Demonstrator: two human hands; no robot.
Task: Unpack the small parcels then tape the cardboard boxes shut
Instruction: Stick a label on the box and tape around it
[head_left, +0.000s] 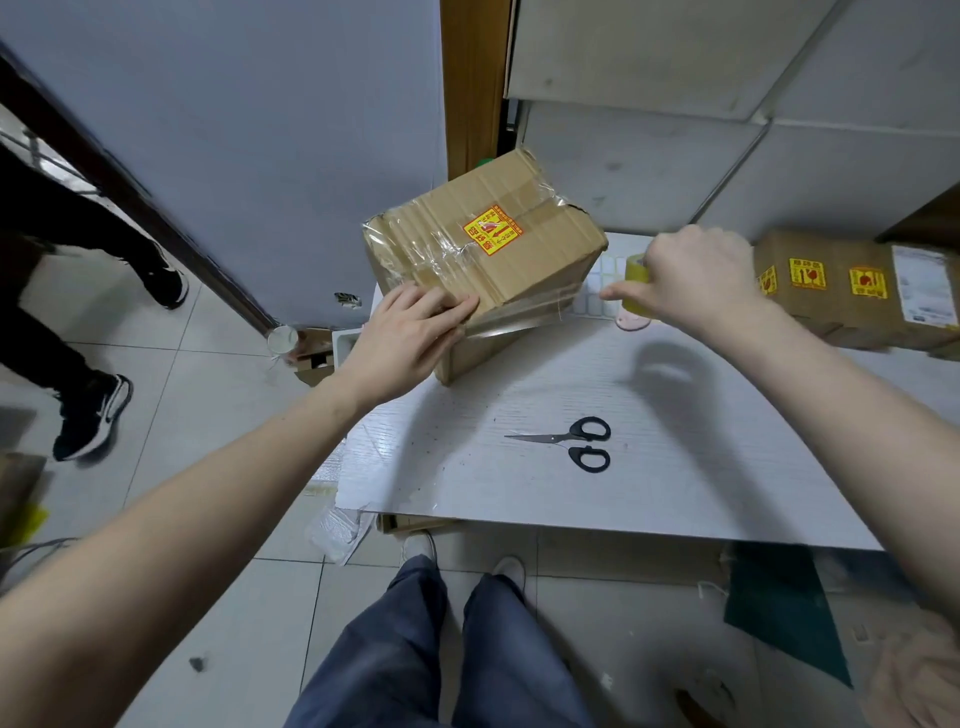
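Cardboard box (498, 260) under left hand (410, 338), right hand (696, 275) gripping tape roll (635, 275)

Left hand (410, 332) presses the tilted cardboard box (493, 249); right hand (696, 275) grips a tape roll (635, 273).

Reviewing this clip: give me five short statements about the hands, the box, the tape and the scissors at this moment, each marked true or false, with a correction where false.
1. The left hand rests on the cardboard box. True.
2. The right hand holds the scissors. False: it grips a tape roll; the scissors lie untouched on the white table.
3. A strip of clear tape stretches from the roll to the box. True.
4. The box in hand bears no sticker. False: a yellow and red sticker is on its top face.
5. The scissors lie open, blades apart. False: the blades are together, pointing left.
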